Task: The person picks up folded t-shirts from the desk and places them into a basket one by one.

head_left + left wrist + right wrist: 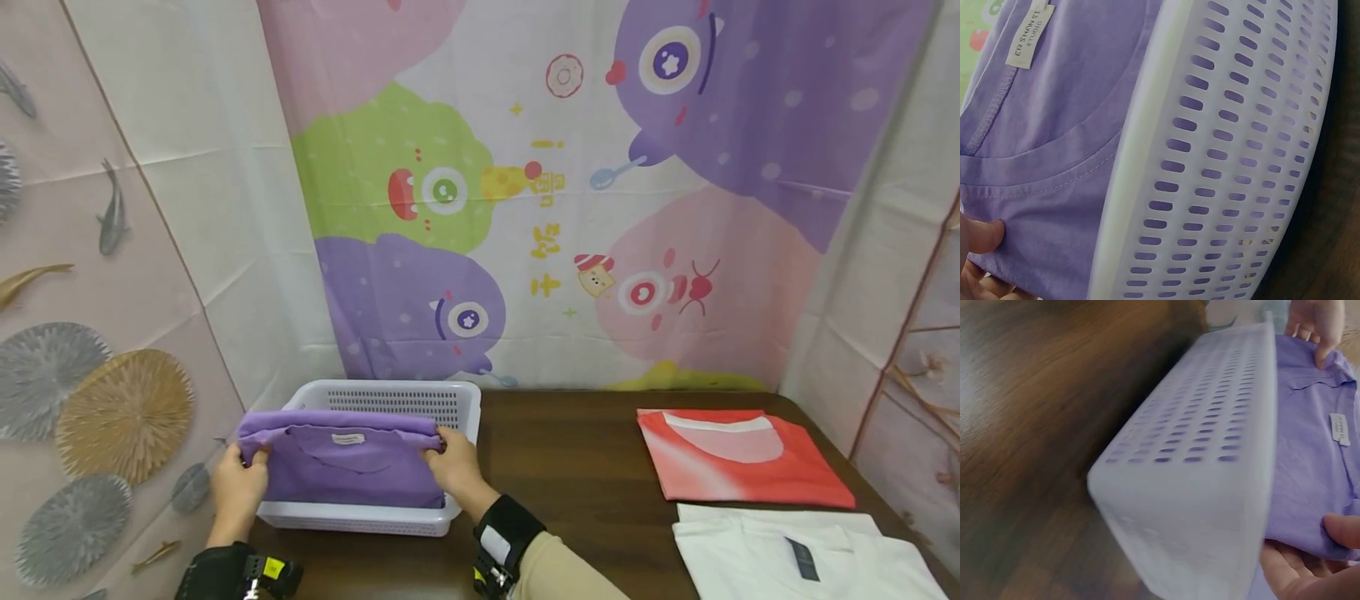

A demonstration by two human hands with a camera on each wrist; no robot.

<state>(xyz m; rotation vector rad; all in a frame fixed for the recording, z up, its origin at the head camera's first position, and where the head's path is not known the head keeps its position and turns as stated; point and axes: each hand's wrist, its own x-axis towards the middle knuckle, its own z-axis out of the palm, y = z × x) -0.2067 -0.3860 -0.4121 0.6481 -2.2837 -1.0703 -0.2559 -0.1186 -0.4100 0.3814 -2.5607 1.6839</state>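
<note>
A folded purple T-shirt with a white neck label stands partly inside a white perforated plastic basket, its collar edge raised above the front rim. My left hand pinches the shirt's left upper corner, thumb in front and fingers behind. At the opposite corner my right hand grips the cloth the same way. In the left wrist view the shirt's neckline shows close behind the basket wall. The right wrist view shows both hands on the purple cloth at the basket's far side.
A folded red and pink T-shirt lies at the right of the brown wooden table. Nearer the front right is a folded white T-shirt with a dark label. A printed cloth hangs behind the table.
</note>
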